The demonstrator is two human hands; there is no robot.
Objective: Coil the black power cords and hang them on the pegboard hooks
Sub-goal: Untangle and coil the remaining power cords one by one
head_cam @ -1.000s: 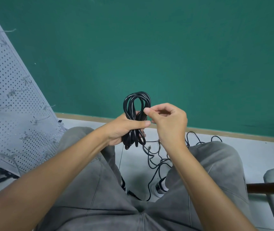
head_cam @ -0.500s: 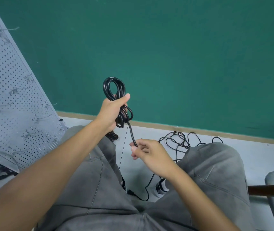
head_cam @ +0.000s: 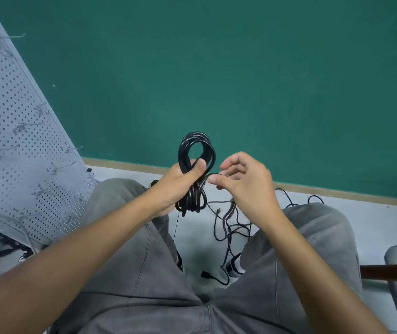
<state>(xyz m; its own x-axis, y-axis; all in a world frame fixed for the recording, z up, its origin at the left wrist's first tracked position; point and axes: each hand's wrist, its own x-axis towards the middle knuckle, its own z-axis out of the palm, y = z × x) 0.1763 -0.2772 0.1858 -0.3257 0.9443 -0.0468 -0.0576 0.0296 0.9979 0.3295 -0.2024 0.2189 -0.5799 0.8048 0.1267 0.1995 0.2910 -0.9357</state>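
A coiled black power cord [head_cam: 196, 150] stands upright in front of me, its loop sticking up above my left hand [head_cam: 180, 186], which grips the bundle round its middle with the thumb across the front. My right hand [head_cam: 245, 182] is just to the right of the coil and pinches the cord's loose strand between thumb and forefinger. The rest of that strand hangs down into a tangle of black cords [head_cam: 229, 225] on the floor between my knees, ending in a plug [head_cam: 207, 275]. The grey pegboard [head_cam: 7, 141] with metal hooks [head_cam: 72, 149] leans at the left.
A green wall fills the background, with a wooden skirting along the pale floor. My grey-trousered legs take up the lower frame. More dark cords and a black object lie below the pegboard at the lower left. A grey chair seat with a dark wooden bar is at the right edge.
My left hand came back down and to the centre with the coil. My right hand rose from near my knee to beside the coil, carrying the loose strand up.
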